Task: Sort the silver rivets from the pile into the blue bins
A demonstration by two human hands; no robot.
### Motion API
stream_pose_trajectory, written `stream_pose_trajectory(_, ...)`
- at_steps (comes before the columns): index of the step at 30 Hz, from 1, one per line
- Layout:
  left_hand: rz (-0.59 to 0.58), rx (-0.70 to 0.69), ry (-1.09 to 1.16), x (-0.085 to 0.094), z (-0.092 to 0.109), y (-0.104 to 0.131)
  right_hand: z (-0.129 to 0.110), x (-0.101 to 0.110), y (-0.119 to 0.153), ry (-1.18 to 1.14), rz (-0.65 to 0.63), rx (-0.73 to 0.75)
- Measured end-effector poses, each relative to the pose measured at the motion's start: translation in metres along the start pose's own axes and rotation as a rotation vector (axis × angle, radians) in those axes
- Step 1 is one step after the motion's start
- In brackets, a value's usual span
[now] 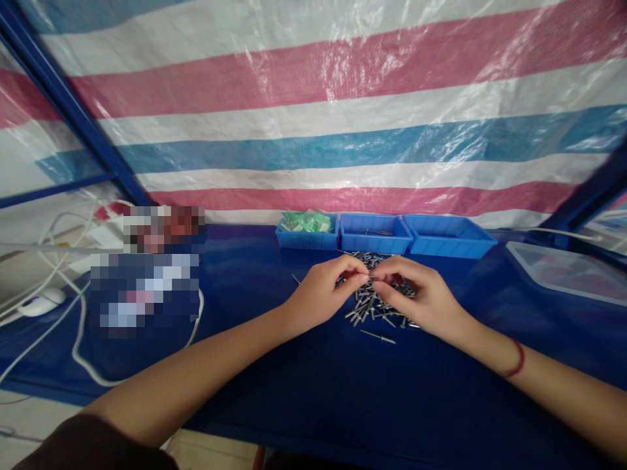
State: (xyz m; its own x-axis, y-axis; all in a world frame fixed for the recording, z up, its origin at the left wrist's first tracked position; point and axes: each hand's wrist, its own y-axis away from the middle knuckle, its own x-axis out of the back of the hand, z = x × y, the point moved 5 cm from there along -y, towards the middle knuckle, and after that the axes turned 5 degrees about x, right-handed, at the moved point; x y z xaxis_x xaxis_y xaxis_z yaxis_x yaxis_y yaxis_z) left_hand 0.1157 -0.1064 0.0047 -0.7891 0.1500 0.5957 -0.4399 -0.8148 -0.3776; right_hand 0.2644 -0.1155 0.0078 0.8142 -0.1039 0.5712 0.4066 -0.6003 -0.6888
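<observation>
Several thin metal pieces like rivets (365, 305) lie in a loose pile on the blue table. My left hand (326, 290) is over the pile's left side, thumb and forefinger pinched. Facing it from the right, my right hand (424, 294) is also pinched, its fingertips nearly meeting the left ones. Whatever is between the fingertips is too small to make out. One metal piece (378, 337) lies apart, nearer the front edge.
Behind the pile stand three blue bins: one (307, 240) with green-and-white packets, one (376, 243) with a few metal pieces, another (453, 247) at right. A clear plastic tray (563, 281) lies far right. White cables and a mouse (42, 302) are left.
</observation>
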Motion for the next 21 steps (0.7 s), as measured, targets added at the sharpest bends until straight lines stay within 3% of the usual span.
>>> stream_pose_trajectory(3, 0.015, 0.100, 0.228, -0.006, -0.006, 0.001, 0.001, -0.006, 0.004, -0.128, 0.016, -0.124)
stream_pose_trajectory(7, -0.058, 0.164, 0.415, -0.013, -0.010, 0.002, 0.004, -0.008, 0.006, -0.251, 0.025, -0.190)
stream_pose_trajectory(15, -0.085, 0.135, 0.066, -0.010, -0.006, 0.004, 0.007, -0.005, 0.006, -0.271, 0.115, -0.215)
stream_pose_trajectory(21, -0.064, 0.112, 0.029, -0.012, -0.004, 0.004, 0.009, -0.005, 0.006, -0.289, 0.128, -0.239)
